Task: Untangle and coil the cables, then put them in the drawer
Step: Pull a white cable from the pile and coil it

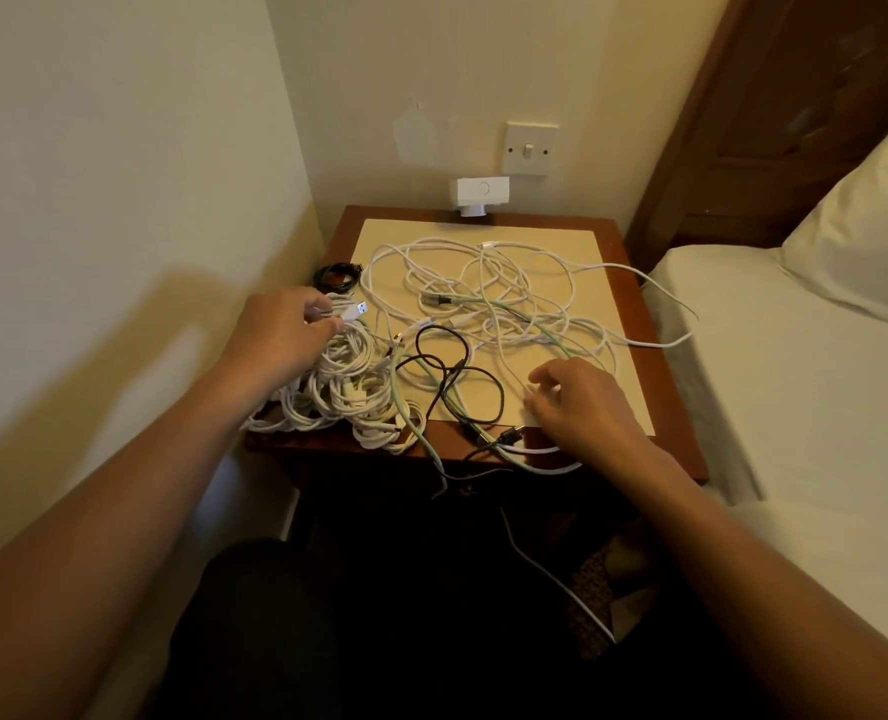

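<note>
Untangling step. The left hand pinches a white USB-tipped cable above the heap of coiled white cords on the brown wooden table. Rightward sprawls the loose white, green and black cable tangle (drawer unseen). The right hand curls over it, and I cannot tell whether it grips anything. Next, probably: trace one strand free.

wall switch | white box below, maybe an adapter | pillow | bed
</note>
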`<move>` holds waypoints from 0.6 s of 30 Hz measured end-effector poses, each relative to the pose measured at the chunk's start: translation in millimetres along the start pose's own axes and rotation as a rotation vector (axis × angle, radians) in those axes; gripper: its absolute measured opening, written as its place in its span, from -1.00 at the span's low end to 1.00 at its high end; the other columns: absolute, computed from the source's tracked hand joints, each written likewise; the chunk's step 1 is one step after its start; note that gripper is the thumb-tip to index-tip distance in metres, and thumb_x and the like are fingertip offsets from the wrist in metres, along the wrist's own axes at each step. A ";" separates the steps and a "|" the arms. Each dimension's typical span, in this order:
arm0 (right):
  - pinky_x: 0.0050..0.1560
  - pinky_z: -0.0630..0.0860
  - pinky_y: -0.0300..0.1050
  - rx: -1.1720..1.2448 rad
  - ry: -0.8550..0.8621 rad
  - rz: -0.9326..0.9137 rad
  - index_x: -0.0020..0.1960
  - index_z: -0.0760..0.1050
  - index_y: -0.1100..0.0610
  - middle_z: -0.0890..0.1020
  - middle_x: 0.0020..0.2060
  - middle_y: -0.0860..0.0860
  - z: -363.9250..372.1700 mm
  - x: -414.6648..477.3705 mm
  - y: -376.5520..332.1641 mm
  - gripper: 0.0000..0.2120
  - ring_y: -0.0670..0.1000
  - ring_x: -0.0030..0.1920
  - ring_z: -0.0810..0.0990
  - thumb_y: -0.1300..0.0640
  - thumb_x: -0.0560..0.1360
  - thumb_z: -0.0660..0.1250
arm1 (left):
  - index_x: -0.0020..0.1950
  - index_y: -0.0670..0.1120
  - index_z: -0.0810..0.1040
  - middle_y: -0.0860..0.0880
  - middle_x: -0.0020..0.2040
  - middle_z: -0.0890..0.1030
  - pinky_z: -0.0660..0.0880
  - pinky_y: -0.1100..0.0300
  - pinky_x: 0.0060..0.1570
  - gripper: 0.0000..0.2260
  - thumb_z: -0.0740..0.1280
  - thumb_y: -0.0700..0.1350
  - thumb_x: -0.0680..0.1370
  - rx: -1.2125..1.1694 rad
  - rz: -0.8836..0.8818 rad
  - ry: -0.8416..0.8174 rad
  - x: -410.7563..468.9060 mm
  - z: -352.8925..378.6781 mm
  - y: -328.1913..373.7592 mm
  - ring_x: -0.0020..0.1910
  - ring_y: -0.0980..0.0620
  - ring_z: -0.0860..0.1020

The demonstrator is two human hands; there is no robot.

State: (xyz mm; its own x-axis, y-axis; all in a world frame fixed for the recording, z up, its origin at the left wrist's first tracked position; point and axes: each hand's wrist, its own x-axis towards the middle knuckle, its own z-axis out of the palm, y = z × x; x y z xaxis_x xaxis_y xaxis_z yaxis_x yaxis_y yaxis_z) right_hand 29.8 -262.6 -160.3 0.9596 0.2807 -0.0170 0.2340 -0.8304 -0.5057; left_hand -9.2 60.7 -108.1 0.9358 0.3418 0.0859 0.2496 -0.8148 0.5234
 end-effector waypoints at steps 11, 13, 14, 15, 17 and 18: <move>-0.02 0.66 0.05 0.120 0.195 -0.023 0.20 0.62 0.02 0.67 -0.02 -0.03 -85.6 -2.3 -28.8 -0.84 0.00 -0.13 0.68 0.06 0.64 0.35 | 0.30 -0.01 0.59 -0.08 0.19 0.55 0.40 0.10 0.07 -0.70 0.41 0.00 0.59 -0.028 0.141 0.144 -29.4 -36.9 22.1 0.11 -0.06 0.54; -0.10 0.67 -0.03 0.201 0.245 -0.045 0.21 0.60 0.04 0.68 -0.04 -0.02 -114.7 -5.1 -39.5 -0.84 -0.03 -0.18 0.69 0.09 0.66 0.33 | 0.28 0.00 0.60 -0.06 0.17 0.55 0.37 0.13 0.04 -0.74 0.41 -0.02 0.59 -0.048 0.187 0.157 -38.4 -44.8 38.4 0.09 -0.04 0.54; -0.14 0.66 -0.08 0.246 0.272 -0.063 0.21 0.58 0.06 0.68 -0.06 -0.02 -128.9 -6.8 -44.8 -0.85 -0.04 -0.20 0.69 0.11 0.66 0.32 | 0.27 0.01 0.61 -0.04 0.15 0.54 0.36 0.15 0.04 -0.75 0.41 -0.02 0.59 -0.057 0.213 0.162 -43.3 -48.8 47.5 0.07 -0.01 0.53; -0.17 0.66 -0.10 0.288 0.305 -0.081 0.19 0.58 0.07 0.69 -0.10 -0.02 -143.4 -8.3 -49.8 -0.86 -0.04 -0.23 0.69 0.13 0.66 0.32 | 0.26 0.02 0.61 -0.01 0.13 0.53 0.35 0.17 0.03 -0.76 0.41 -0.02 0.59 -0.064 0.239 0.163 -48.9 -53.0 57.0 0.05 0.02 0.51; -0.15 0.70 -0.05 0.371 0.368 -0.117 0.16 0.58 0.09 0.71 -0.13 0.00 -171.0 -11.1 -58.0 -0.89 -0.04 -0.26 0.71 0.14 0.66 0.32 | 0.24 0.03 0.61 0.05 0.09 0.49 0.34 0.18 0.03 -0.77 0.41 -0.01 0.59 -0.075 0.295 0.160 -59.2 -59.7 74.8 0.03 0.08 0.48; -0.13 0.71 -0.02 0.399 0.389 -0.142 0.15 0.58 0.07 0.72 -0.13 0.01 -184.3 -12.8 -61.9 -0.90 -0.04 -0.25 0.71 0.15 0.66 0.33 | 0.23 0.04 0.61 0.07 0.08 0.48 0.34 0.18 0.03 -0.78 0.42 -0.01 0.59 -0.086 0.320 0.155 -63.9 -62.2 82.6 0.02 0.10 0.47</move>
State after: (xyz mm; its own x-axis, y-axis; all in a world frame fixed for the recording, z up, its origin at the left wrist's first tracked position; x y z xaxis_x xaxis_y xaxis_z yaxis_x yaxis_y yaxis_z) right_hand 31.9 -303.5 30.2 0.9275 0.1155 0.3556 0.3602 -0.5304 -0.7674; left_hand -63.8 0.8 -17.7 0.9126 0.1484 0.3810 -0.0777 -0.8519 0.5179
